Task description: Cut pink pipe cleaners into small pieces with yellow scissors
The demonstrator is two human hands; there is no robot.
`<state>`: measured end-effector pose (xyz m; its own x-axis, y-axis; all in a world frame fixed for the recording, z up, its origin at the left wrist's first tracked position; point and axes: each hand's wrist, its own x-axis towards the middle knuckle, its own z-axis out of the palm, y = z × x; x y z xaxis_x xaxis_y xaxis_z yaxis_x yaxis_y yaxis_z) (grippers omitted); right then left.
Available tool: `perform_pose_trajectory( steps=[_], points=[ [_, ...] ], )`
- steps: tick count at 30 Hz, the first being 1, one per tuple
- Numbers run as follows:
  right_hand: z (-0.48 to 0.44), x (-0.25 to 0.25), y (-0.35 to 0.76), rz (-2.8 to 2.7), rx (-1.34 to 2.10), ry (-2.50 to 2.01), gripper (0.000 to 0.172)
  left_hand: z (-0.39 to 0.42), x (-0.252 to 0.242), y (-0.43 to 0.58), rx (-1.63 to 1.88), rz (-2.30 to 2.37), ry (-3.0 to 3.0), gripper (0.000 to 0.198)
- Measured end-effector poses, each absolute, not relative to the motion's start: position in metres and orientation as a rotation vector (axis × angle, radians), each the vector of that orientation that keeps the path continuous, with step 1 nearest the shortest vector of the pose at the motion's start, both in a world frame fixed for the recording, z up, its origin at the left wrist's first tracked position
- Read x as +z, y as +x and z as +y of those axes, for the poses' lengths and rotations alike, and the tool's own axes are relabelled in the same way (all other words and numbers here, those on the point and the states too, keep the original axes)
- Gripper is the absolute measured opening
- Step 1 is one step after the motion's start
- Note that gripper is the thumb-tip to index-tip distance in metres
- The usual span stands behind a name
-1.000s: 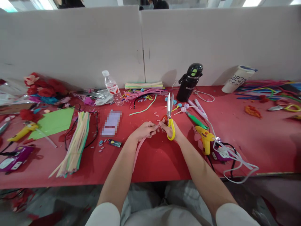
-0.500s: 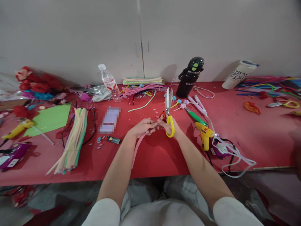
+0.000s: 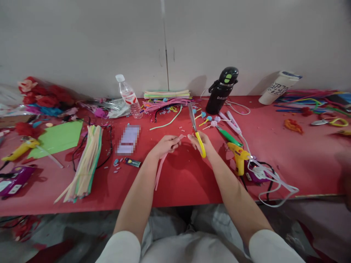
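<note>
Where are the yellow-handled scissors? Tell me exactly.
Head view, just right of centre: the yellow-handled scissors are held in the right hand, beside the left hand holding a pink strip, with the yellow glue gun to their right.

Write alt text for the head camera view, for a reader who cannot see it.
Over a red table, the left hand pinches pink pipe cleaners while the right hand holds yellow-handled scissors beside them. A yellow glue gun lies nearby.

Left hand (image 3: 166,145) pinches pink pipe cleaner (image 3: 159,171); right hand (image 3: 202,141) grips scissors (image 3: 196,132).
</note>
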<state>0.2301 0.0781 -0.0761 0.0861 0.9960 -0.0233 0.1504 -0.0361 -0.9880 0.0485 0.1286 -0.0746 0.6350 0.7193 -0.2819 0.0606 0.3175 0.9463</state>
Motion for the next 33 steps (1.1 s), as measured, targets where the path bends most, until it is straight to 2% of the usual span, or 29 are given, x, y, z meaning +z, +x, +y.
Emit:
perform_pose_trajectory(
  steps=[4,10,22,33],
  points=[
    [0.058,-0.076,0.243,-1.253,1.384,-1.403,0.048,0.139,-0.078,0.042,0.726,0.881,1.152,0.038],
    [0.023,-0.065,0.256,-1.575,1.422,-1.647,0.049,0.144,-0.079,0.036,0.877,0.921,1.161,0.036],
    [0.025,-0.058,0.239,-1.562,1.442,-1.628,0.047,0.138,-0.075,0.036,0.751,0.87,1.202,0.038],
    [0.028,-0.067,0.238,-1.636,1.315,-1.678,0.046,0.135,-0.076,0.038,0.691,0.866,1.266,0.042]
  ],
)
